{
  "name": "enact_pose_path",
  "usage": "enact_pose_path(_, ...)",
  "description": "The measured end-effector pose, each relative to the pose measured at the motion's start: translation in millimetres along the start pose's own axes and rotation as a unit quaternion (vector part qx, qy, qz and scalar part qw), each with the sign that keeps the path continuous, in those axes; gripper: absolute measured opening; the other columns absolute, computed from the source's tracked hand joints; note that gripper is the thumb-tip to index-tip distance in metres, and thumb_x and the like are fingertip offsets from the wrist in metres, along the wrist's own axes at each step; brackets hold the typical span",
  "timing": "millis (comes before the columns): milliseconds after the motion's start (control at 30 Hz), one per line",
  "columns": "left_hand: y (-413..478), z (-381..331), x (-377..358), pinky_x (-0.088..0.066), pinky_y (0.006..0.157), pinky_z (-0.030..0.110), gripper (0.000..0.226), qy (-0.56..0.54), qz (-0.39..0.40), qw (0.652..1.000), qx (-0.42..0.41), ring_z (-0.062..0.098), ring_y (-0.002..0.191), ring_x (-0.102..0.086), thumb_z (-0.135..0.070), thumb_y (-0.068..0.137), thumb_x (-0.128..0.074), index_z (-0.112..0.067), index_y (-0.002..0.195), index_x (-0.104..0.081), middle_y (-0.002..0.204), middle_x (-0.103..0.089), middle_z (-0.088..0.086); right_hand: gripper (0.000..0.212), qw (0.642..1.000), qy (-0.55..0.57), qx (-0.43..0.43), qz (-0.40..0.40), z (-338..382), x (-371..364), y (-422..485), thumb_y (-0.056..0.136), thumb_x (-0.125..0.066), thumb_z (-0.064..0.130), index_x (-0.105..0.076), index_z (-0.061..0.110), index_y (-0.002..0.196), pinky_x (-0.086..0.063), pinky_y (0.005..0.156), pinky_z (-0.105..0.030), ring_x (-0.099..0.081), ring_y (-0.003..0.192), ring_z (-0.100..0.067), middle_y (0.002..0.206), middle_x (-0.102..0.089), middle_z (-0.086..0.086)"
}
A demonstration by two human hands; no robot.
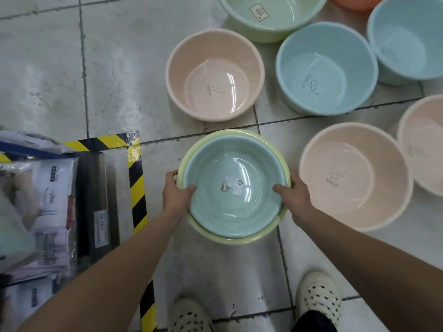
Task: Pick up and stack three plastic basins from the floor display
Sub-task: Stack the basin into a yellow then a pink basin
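1. A pale blue round plastic basin [215, 212] is seen nested inside a slightly wider yellow-green round plastic basin [230, 133], just in front of the person, between both arms.
2. The left rim of the nested pair is gripped by the left hand [178, 192], with the thumb hooked over the edge into the blue basin.
3. The right rim is gripped in the same way by the right hand [293, 196].
4. Two small stickers are seen on the bottom of the blue basin; their print is too small to be read.
5. A peach round plastic basin [354, 202] stands on the grey tiled floor [48, 80] just to the right, marked with an elephant outline above a line of lettering that cannot be read with certainty.
6. Farther off, a second peach basin [214, 56] and a light blue basin [326, 49] carry the same elephant mark.
7. A rectangular label is seen inside the far green basin [282, 22]; it is illegible.
8. Yellow-and-black striped tape [136, 173] is laid on the floor to the left.
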State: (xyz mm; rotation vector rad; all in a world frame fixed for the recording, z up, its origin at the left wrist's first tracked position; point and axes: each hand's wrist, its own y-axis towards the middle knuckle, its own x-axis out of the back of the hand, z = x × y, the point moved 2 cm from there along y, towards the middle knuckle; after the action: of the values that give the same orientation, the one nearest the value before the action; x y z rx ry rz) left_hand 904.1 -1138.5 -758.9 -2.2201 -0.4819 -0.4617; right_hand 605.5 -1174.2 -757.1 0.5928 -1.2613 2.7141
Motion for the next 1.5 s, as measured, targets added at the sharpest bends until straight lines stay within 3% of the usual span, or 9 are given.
enact_pose_path(233, -9.7, -14.3, 7.9, -0.058, 0.089, 0.051, 0.059, -0.004, 0.026, 1.000, 0.007, 0.031, 0.102, -0.065, -0.005, 0.084, -0.070, -0.019, 0.139, -0.054, 0.117, -0.066, 0.008, 0.045, 0.999, -0.036, 0.022, 0.017, 8.7, 13.4, -9.1, 0.084, -0.067, 0.010, -0.059, 0.030, 0.123, -0.053, 0.088, -0.038, -0.064, 0.101, -0.024, 0.102, -0.066, 0.004)
enact_pose_path(367, -40.2, -54.2, 20.6, -0.058, 0.078, 0.038, 0.049, -0.044, 0.027, 0.998, -0.022, 0.022, 0.092, -0.067, 0.000, 0.084, -0.068, -0.021, 0.128, -0.062, 0.098, -0.067, -0.004, 0.052, 0.998, -0.042, 0.045, 0.029, 37.8, 47.1, -32.2, 0.086, -0.067, 0.013, -0.055, 0.031, 0.134, -0.053, 0.088, -0.036, -0.064, 0.102, -0.024, 0.104, -0.065, 0.005)
enact_pose_path(500, -76.3, -118.1, 29.0, -0.058, 0.074, 0.034, 0.040, -0.047, 0.045, 0.996, -0.054, 0.018, 0.089, -0.069, -0.002, 0.083, -0.068, -0.028, 0.114, -0.064, 0.096, -0.070, -0.006, 0.054, 0.997, -0.018, 0.079, 0.003, 80.9, 96.4, -65.9, 0.087, -0.066, 0.017, -0.052, 0.032, 0.136, -0.052, 0.089, -0.037, -0.063, 0.102, -0.022, 0.107, -0.065, 0.007)
enact_pose_path(767, -187.3, -269.6, 13.9, -0.056, 0.061, 0.025, 0.026, -0.054, 0.080, 0.991, -0.098, 0.017, 0.075, -0.068, -0.002, 0.083, -0.065, -0.019, 0.103, -0.070, 0.086, -0.072, -0.003, 0.056, 0.993, 0.046, 0.099, -0.034, 153.1, 237.3, -147.5, 0.086, -0.068, 0.009, -0.048, 0.024, 0.137, -0.047, 0.073, -0.027, -0.061, 0.102, -0.020, 0.110, -0.062, 0.006)
enact_pose_path(900, -258.1, -339.3, -16.8, -0.052, 0.059, 0.022, 0.025, -0.034, 0.127, 0.982, -0.137, 0.013, 0.074, -0.067, -0.001, 0.083, -0.064, -0.017, 0.101, -0.071, 0.085, -0.072, -0.004, 0.060, 0.992, 0.070, 0.084, -0.058, 167.0, 331.0, -190.4, 0.085, -0.068, 0.010, -0.045, 0.025, 0.138, -0.052, 0.082, -0.033, -0.063, 0.105, -0.021, 0.107, -0.061, 0.010)
enact_pose_path(1033, -328.1, -400.7, -62.1, -0.053, 0.061, 0.022, 0.029, -0.002, 0.174, 0.971, -0.163, 0.012, 0.078, -0.069, -0.003, 0.083, -0.067, -0.015, 0.109, -0.069, 0.091, -0.073, -0.004, 0.065, 0.987, 0.109, 0.067, -0.098, 160.4, 425.2, -232.5, 0.085, -0.068, 0.010, -0.045, 0.027, 0.143, -0.053, 0.082, -0.035, -0.063, 0.106, -0.022, 0.116, -0.063, 0.002)
enact_pose_path(1167, -398.0, -453.9, -119.8, -0.058, 0.070, 0.030, 0.026, 0.036, 0.215, 0.956, -0.194, 0.020, 0.081, -0.071, -0.006, 0.082, -0.068, -0.020, 0.104, -0.070, 0.089, -0.074, 0.000, 0.065, 0.975, 0.151, 0.049, -0.153, 138.7, 515.0, -265.4, 0.081, -0.070, 0.014, -0.049, 0.028, 0.141, -0.055, 0.094, -0.046, -0.064, 0.109, -0.025, 0.119, -0.065, 0.000)
enact_pose_path(1267, -447.2, -482.8, -166.7, -0.057, 0.070, 0.030, 0.025, 0.058, 0.239, 0.945, -0.216, 0.019, 0.080, -0.070, -0.008, 0.080, -0.069, -0.025, 0.098, -0.069, 0.088, -0.074, -0.002, 0.064, 0.965, 0.182, 0.030, -0.185, 120.9, 576.9, -283.9, 0.082, -0.070, 0.013, -0.049, 0.031, 0.140, -0.054, 0.095, -0.048, -0.063, 0.109, -0.024, 0.114, -0.064, 0.003)
enact_pose_path(1500, -528.2, -523.3, -266.7, -0.059, 0.081, 0.037, 0.033, 0.107, 0.263, 0.929, -0.237, 0.022, 0.089, -0.072, -0.013, 0.074, -0.070, -0.022, 0.106, -0.072, 0.091, -0.075, -0.002, 0.063, 0.956, 0.203, -0.005, -0.211, 84.6, 696.5, -294.4, 0.075, -0.070, 0.022, -0.053, 0.033, 0.134, -0.055, 0.094, -0.050, -0.065, 0.106, -0.022, 0.112, -0.066, 0.007)
